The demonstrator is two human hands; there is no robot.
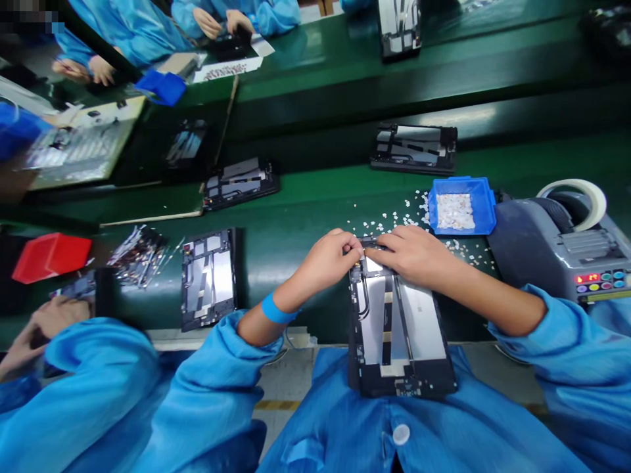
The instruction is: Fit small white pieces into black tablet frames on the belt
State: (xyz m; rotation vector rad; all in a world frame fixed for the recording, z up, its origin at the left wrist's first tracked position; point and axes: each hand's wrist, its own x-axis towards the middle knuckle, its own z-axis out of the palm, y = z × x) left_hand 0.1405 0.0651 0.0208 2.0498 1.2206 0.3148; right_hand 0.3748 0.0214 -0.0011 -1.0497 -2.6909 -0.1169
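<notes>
An opened tablet point(424, 322) lies in front of me, its near end over the table edge against my coat. Its dark frame, pale metal panels and black cables show. My left hand point(335, 256) is closed in a pinch at the tablet's upper left corner; whatever is between the fingertips is too small to make out. My right hand point(411, 253) rests across the tablet's upper edge, fingers stretched toward the left hand and slightly apart. Small white pieces point(408, 203) are scattered just beyond both hands. A blue bin point(486, 197) of similar pieces stands behind the right hand.
A tape dispenser point(532, 243) stands at the right. More opened tablets point(210, 279) lie left and on the line behind. A red bin point(52, 256) and a pile of thin strips point(138, 253) are at the left, near a co-worker's hands point(59, 318). Other people sit opposite.
</notes>
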